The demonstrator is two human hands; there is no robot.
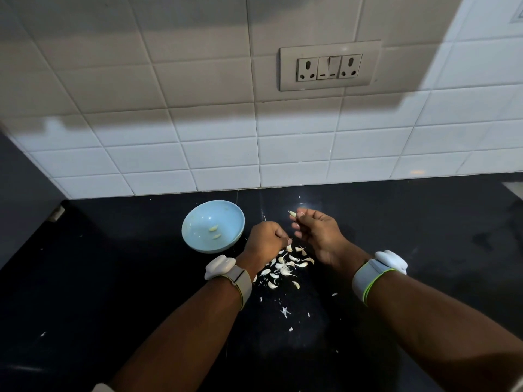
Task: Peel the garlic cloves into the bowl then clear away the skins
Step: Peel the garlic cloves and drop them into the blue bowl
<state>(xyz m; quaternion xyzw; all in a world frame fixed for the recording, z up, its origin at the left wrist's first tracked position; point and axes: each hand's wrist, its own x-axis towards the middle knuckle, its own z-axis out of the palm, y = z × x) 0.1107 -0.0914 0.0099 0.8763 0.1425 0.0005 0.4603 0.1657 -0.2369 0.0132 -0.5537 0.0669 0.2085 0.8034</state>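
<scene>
Peeling was under way. The right hand (317, 230) pinched a clove (292, 213) at its fingertips, raised a little above the black counter (113, 278) and to the right of the blue bowl (195, 219). The left hand (266, 239) was curled close beside it, its fingertips seemingly nipping a scrap of skin, though that was too small to tell for sure. Two peeled cloves (213, 232) lay in the bowl. Below and between the hands sat a heap of cloves and skins (285, 267), with loose bits scattered toward the person. Judging by the heap, most of the work remained. Next, the held clove likely needed stripping bare and dropping into the bowl; clearing skins would come after
</scene>
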